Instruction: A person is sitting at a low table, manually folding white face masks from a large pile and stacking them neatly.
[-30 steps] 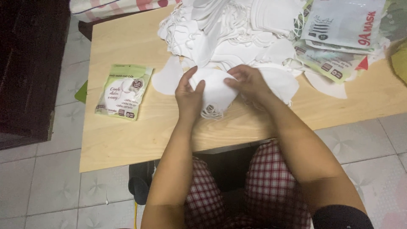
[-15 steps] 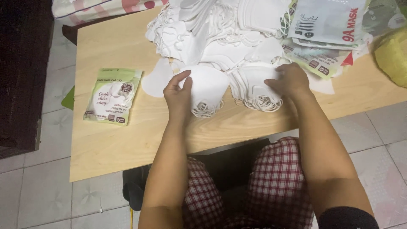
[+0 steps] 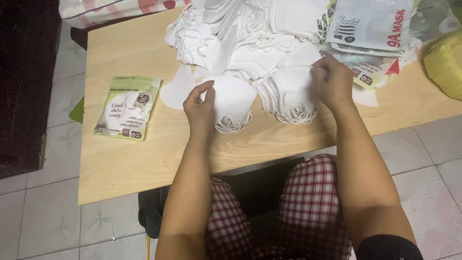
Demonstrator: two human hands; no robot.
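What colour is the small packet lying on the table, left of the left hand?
The packet is light green with white, seen in the head view.

A home turned small packing station: a low wooden table (image 3: 144, 159) stands on a pale tiled floor (image 3: 43, 216), heaped at the top of the frame with loose white face masks (image 3: 240, 33). Printed retail pouches (image 3: 370, 29) stack at upper right, one green pouch (image 3: 127, 107) lies at left, and a patterned cushion (image 3: 110, 9) sits at upper left.
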